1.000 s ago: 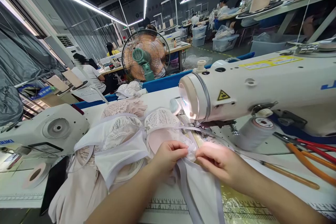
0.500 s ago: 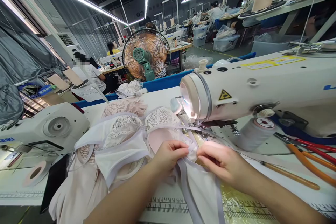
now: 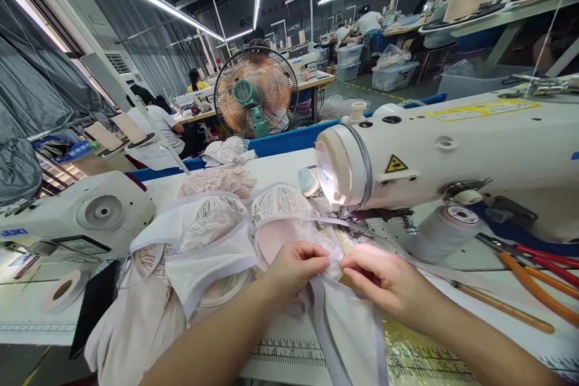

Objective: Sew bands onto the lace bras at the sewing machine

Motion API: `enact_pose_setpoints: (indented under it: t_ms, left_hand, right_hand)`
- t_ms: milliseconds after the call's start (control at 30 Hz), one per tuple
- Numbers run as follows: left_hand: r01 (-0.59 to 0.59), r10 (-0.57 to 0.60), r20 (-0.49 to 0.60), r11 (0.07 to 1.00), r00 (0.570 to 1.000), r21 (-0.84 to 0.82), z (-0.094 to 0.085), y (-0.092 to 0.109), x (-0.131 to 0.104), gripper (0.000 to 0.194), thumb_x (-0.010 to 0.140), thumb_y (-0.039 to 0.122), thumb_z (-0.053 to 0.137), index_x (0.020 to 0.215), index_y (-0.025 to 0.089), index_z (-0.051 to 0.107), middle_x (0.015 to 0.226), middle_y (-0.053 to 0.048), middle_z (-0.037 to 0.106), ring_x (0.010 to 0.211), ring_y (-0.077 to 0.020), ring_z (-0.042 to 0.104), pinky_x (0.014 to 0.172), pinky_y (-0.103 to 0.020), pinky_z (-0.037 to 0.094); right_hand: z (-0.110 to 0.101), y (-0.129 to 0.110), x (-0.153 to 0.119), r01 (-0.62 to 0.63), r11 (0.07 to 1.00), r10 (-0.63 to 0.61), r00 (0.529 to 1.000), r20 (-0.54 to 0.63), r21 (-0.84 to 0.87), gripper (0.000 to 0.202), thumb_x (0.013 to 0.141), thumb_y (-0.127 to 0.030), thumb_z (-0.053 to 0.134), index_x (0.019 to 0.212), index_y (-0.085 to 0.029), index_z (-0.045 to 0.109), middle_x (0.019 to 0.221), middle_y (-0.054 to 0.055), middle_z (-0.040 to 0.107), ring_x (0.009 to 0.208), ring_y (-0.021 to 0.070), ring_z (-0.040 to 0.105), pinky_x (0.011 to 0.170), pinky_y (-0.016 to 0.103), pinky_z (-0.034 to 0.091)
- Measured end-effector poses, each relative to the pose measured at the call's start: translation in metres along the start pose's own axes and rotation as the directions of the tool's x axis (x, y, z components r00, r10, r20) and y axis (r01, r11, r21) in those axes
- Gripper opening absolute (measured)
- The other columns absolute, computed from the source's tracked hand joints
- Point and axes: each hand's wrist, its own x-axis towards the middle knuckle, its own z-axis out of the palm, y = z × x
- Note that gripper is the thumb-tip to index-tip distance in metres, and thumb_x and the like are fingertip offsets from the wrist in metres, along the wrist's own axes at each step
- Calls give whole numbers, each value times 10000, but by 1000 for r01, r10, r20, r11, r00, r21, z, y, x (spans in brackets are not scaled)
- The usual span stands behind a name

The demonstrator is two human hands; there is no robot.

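A white lace bra (image 3: 280,202) lies on the sewing table, its cup beside the head of the white sewing machine (image 3: 398,157). My left hand (image 3: 301,262) pinches the bra's edge between thumb and fingers, just below the cup. Close by on the right, my right hand (image 3: 377,271) is closed on the same edge, with a small gap between the hands. A pale strap runs from the needle area, which the machine's lamp lights. The white side panel (image 3: 350,325) hangs toward the table's front edge. More lace bras (image 3: 212,217) are heaped to the left.
Right of the machine head stand a grey thread cone (image 3: 446,232), orange-handled scissors (image 3: 538,283) and a wooden-handled tool (image 3: 506,307). On the left are a second machine (image 3: 104,211), a tape roll (image 3: 66,291) and a black tablet (image 3: 96,301). Behind are a fan (image 3: 256,93) and seated people.
The camera view has shifted slightly, so the machines and background sit a little further right. Both hands keep their hold on the bra's edge, almost unmoved.
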Motion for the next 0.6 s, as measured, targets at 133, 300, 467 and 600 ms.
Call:
enact_pose_setpoints:
  t_ms: [133,300,467,600]
  left_hand:
    - [-41,40,43,999,998,23,1,-1,-2,203,535,297,699,633,128,644,605,-5,562,587,-105,457,609,-242,341]
    - [-50,48,43,997,998,54,1,-2,-2,174,561,269,677,638,121,626,612,0,544,585,-95,442,597,-234,325]
    - [-63,61,26,997,998,46,0,-5,-1,136,583,249,644,622,123,609,608,8,533,580,-88,424,594,-231,315]
    - [-58,58,17,997,998,40,0,-5,-1,137,580,248,637,613,120,601,595,10,523,571,-85,415,579,-230,303]
  right_hand:
    - [1,0,0,-2,1000,2,1000,15,-20,228,849,-248,385,694,-202,547,635,19,536,597,145,505,530,256,407]
    - [1,-1,-1,-10,1000,10,1000,17,-3,241,856,-260,372,688,-202,536,627,18,522,589,146,504,530,259,417]
    - [1,-1,0,-10,1000,10,999,34,17,238,863,-272,369,706,-207,536,633,23,514,594,151,509,503,251,418]
    - [2,1,0,-4,1000,3,1000,30,15,230,865,-272,370,723,-207,538,638,24,509,585,145,499,494,243,414]
